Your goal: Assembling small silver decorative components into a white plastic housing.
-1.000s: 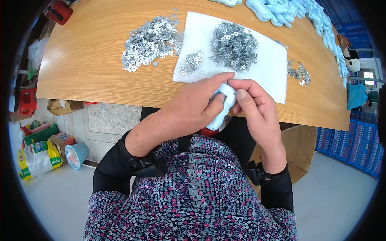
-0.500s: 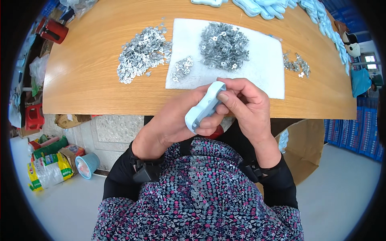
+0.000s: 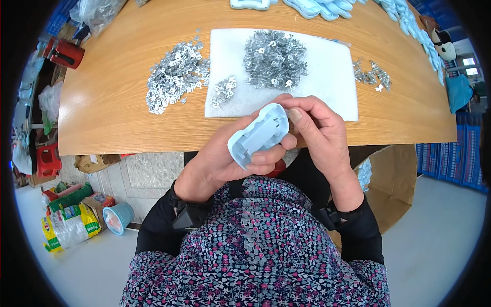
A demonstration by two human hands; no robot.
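Note:
A light blue plastic shell (image 3: 260, 134), hollow and waisted along its sides, lies in my left hand (image 3: 215, 153). My left fingers wrap under it and its open inner side faces up, showing small dark slots near the far end. Close against the shell's far right end, my right hand (image 3: 322, 130) has its thumb and forefinger pinched together. Whatever is between those fingertips is too small or hidden to make out. Beyond my hands, a white foam sheet (image 3: 327, 97) carries a big heap of small metal clips (image 3: 276, 59) and a little cluster of metal pieces (image 3: 223, 91).
Left of the sheet lies a pile of flat metal pieces (image 3: 176, 77); a few more clips (image 3: 372, 75) are scattered to its right. Blue shells (image 3: 327, 7) are stacked at the table's far edge. A cardboard box (image 3: 391, 179) stands below the table's right side.
The shell has been tilted so that its hollow inside now faces up more. My right thumb has come off the shell's inside to its far right edge. The view has shifted slightly.

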